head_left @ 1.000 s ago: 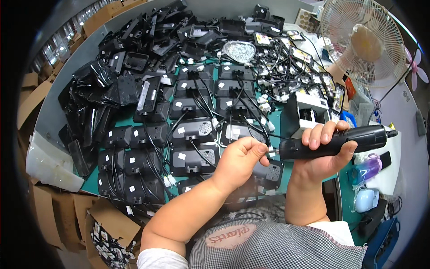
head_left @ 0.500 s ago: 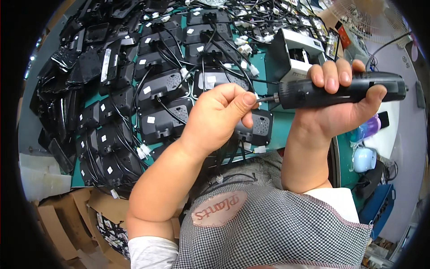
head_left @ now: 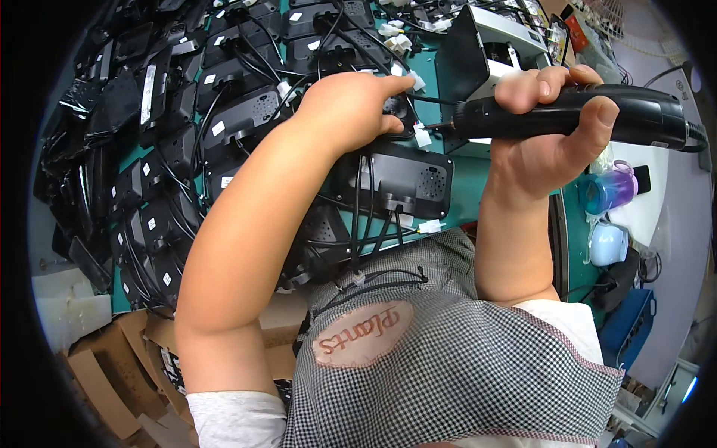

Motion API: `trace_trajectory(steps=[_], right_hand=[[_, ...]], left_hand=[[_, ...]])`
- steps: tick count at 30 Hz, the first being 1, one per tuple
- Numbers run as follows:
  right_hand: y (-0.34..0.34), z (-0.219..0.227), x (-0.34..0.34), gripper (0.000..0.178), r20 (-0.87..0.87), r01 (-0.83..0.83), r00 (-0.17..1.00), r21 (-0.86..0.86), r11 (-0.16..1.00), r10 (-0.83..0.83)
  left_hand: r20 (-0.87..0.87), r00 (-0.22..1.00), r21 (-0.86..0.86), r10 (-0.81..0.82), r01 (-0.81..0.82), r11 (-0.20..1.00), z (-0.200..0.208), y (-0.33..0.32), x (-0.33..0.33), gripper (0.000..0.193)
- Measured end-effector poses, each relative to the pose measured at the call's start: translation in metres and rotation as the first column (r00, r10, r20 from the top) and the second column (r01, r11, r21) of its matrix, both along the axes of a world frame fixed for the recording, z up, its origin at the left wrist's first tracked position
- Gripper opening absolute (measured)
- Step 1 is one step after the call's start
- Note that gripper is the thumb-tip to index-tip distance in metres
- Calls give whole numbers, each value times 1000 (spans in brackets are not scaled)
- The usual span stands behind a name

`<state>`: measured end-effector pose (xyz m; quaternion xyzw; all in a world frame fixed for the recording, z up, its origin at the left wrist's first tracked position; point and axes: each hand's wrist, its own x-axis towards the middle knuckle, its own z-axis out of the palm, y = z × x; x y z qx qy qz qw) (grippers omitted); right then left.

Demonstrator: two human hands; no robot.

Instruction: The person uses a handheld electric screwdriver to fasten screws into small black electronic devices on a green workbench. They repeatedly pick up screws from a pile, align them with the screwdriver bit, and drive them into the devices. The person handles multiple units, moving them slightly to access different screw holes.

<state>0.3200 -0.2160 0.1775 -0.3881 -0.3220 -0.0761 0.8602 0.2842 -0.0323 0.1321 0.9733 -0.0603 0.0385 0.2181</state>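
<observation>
Powered screwdriver at a small black part, held close over a crowded bench

Head view: right hand wraps its fingers tight around a black electric screwdriver, held level, bit pointing left. Left hand has its fingers curled around a small black part right at the bit tip; whether the tip is seated in a screw I cannot tell, the fingers hide it. Below the hands lies a black box with wires on the green mat; rows of the same boxes crowd the left. Risk, as I judge it: the bit may skid off and jab the left fingertips, since they sit just beside the tip. The loose wires hanging toward the apron could snag an arm and drag a box off the mat.
</observation>
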Motion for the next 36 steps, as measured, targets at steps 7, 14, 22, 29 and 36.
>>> trace_trajectory(steps=[7,14,22,29,36], right_hand=[[8,-16,1,38,43,38,999,-92,995,-34],[18,-27,1,36,113,139,986,-151,979,-123],[24,-44,12,27,175,107,981,-163,981,-78],[35,-45,5,38,-12,171,985,-101,980,-173],[36,-49,6,40,55,200,980,-203,959,-193]], left_hand=[[-112,993,-12,-46,45,999,-13,-5,31,37],[-158,987,-142,24,-46,989,-10,-13,45,29],[-70,998,-186,2,-15,982,-30,-9,51,31],[-174,985,-218,-11,-27,976,1,-13,40,27],[-186,983,-234,-16,-28,972,3,-11,38,29]])
